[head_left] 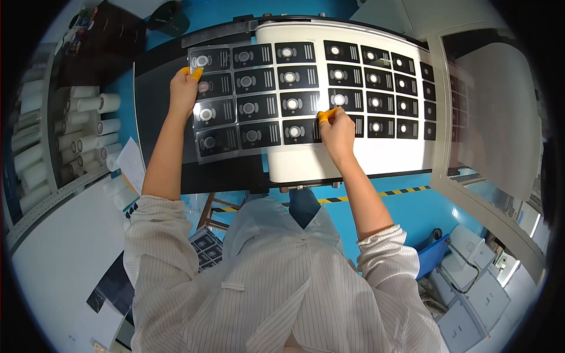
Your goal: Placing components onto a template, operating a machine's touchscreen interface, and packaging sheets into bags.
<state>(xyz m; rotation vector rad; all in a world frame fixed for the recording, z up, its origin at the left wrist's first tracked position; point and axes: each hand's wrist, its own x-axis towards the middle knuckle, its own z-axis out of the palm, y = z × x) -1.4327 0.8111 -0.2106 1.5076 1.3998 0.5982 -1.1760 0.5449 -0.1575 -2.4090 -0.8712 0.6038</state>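
A clear film sheet printed with rows of black panels, each with a round spot and stripes, spans the space between my hands. Its left part lies over a black tabletop, its right part over a white conveyor belt. My left hand pinches the sheet's left edge near its upper corner. At the right edge, my right hand has thumb and fingers closed on it. Yellow finger covers sit on fingertips of both hands. Another sheet with matching black panels lies on the belt just to the right.
At the right, a pale machine frame with a see-through cover stands over the belt. Many white rolls fill a rack at the left. A wooden stool and a stack of printed sheets are below the table. Striped tape crosses the blue floor.
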